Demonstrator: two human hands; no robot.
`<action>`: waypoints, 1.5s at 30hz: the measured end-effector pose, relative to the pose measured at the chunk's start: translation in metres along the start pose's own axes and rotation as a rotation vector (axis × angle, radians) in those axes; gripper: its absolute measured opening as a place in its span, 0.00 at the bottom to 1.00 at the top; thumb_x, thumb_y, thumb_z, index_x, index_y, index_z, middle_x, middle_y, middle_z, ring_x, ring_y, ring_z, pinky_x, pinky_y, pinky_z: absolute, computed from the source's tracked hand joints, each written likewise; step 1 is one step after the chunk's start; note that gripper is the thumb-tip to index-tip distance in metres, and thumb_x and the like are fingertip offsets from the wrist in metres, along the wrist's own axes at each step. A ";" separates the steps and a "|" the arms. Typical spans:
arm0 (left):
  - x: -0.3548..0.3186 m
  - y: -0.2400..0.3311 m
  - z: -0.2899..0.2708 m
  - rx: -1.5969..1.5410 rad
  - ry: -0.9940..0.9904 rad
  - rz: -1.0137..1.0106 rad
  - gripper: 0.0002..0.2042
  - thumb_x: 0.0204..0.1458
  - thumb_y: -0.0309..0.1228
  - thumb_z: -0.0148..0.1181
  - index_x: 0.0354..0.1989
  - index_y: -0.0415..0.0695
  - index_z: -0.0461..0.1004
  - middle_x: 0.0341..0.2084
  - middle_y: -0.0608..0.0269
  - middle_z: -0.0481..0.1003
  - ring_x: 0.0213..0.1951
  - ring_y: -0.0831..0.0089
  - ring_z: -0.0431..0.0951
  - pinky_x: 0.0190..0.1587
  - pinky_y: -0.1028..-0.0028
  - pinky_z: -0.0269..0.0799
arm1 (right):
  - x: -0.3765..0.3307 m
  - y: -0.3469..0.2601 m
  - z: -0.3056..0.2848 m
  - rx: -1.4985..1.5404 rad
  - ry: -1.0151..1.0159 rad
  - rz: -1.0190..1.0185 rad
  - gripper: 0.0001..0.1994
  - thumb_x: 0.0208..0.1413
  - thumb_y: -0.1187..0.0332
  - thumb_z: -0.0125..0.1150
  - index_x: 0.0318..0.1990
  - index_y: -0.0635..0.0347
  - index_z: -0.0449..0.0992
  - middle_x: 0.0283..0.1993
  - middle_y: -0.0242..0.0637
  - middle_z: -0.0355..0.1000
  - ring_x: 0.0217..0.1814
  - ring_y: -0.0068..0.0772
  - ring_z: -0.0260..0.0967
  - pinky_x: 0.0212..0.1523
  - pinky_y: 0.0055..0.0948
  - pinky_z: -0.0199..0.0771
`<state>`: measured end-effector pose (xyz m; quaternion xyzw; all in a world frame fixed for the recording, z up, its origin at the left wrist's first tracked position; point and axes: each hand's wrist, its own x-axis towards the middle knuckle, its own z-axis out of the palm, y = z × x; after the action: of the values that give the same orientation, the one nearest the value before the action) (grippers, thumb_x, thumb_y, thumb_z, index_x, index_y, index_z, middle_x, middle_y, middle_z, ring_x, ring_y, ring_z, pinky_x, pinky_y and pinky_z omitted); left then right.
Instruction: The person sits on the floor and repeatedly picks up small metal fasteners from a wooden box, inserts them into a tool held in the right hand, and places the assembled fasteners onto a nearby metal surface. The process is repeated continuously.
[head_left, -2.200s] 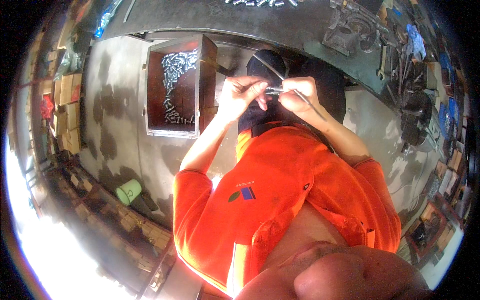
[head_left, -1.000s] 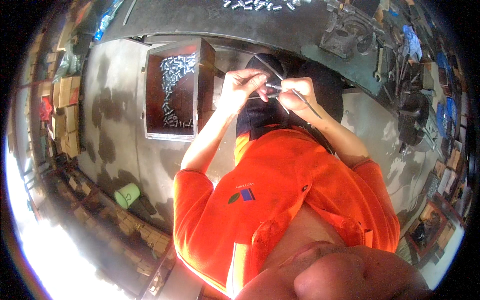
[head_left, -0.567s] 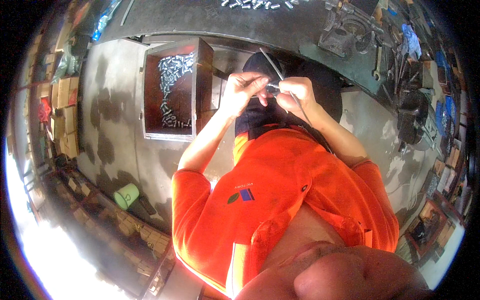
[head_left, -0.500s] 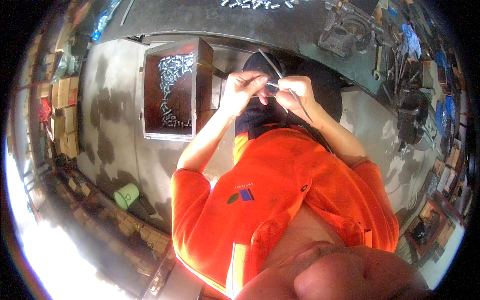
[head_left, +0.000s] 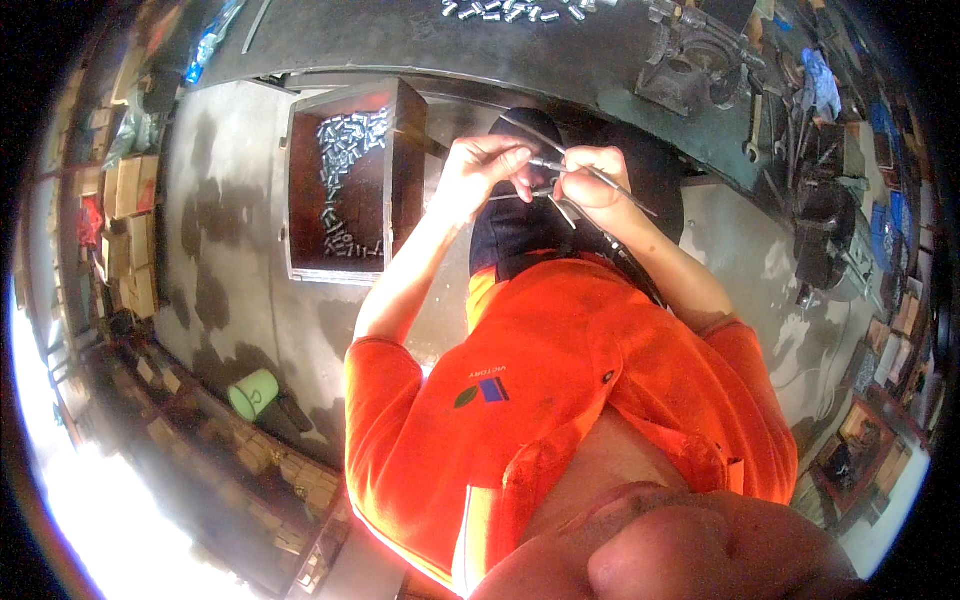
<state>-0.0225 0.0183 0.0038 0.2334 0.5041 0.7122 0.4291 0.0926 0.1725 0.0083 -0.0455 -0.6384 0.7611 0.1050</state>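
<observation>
**Thin metal rods pinched up at top centre**

Far left, stacked cardboard boxes (head_left: 128, 190) and a green cup (head_left: 254, 394) on the stained concrete floor. Next, a rusty brown box (head_left: 345, 180) holding shiny short metal pieces (head_left: 345, 150). Your left hand (head_left: 480, 175) has its fingers closed on thin steel rods (head_left: 560, 178); your right hand (head_left: 595, 185) is clamped on them too, just above your orange shirt (head_left: 560, 400). A dark vise (head_left: 700, 60) sits upper right.
</observation>
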 end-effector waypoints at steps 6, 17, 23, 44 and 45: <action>-0.004 -0.004 0.010 -0.080 0.020 -0.047 0.10 0.53 0.27 0.54 0.36 0.30 0.73 0.19 0.57 0.73 0.23 0.68 0.76 0.23 0.75 0.75 | 0.002 0.007 -0.004 -0.550 -0.033 -0.374 0.12 0.38 0.79 0.53 0.13 0.63 0.57 0.13 0.37 0.56 0.15 0.19 0.54 0.16 0.26 0.56; 0.003 0.006 -0.005 0.282 0.081 0.189 0.07 0.49 0.21 0.58 0.37 0.34 0.75 0.25 0.58 0.76 0.25 0.75 0.76 0.30 0.78 0.73 | 0.000 0.002 -0.007 0.311 0.022 0.105 0.12 0.40 0.79 0.49 0.11 0.60 0.58 0.12 0.32 0.61 0.15 0.27 0.67 0.17 0.25 0.67; 0.006 0.003 -0.026 1.053 0.413 0.483 0.08 0.37 0.22 0.61 0.29 0.42 0.76 0.24 0.59 0.73 0.25 0.66 0.76 0.28 0.73 0.70 | -0.019 -0.022 -0.010 0.000 -0.058 -0.022 0.11 0.39 0.80 0.47 0.12 0.61 0.55 0.12 0.31 0.58 0.17 0.26 0.67 0.18 0.26 0.67; 0.002 -0.005 -0.027 1.236 0.448 0.480 0.09 0.33 0.24 0.63 0.27 0.43 0.75 0.23 0.59 0.71 0.22 0.62 0.74 0.24 0.70 0.70 | -0.020 -0.028 0.007 -0.055 -0.114 -0.031 0.12 0.36 0.78 0.49 0.11 0.63 0.53 0.10 0.31 0.54 0.16 0.24 0.66 0.18 0.27 0.67; 0.002 -0.006 -0.027 1.227 0.450 0.467 0.09 0.33 0.24 0.63 0.27 0.42 0.75 0.23 0.59 0.72 0.22 0.62 0.75 0.24 0.70 0.70 | -0.020 -0.026 0.007 -0.082 -0.118 -0.053 0.12 0.36 0.78 0.49 0.11 0.63 0.53 0.10 0.31 0.53 0.15 0.24 0.65 0.18 0.27 0.67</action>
<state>-0.0417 0.0070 -0.0125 0.3830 0.8290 0.4031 -0.0598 0.1135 0.1652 0.0339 0.0120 -0.6750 0.7328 0.0854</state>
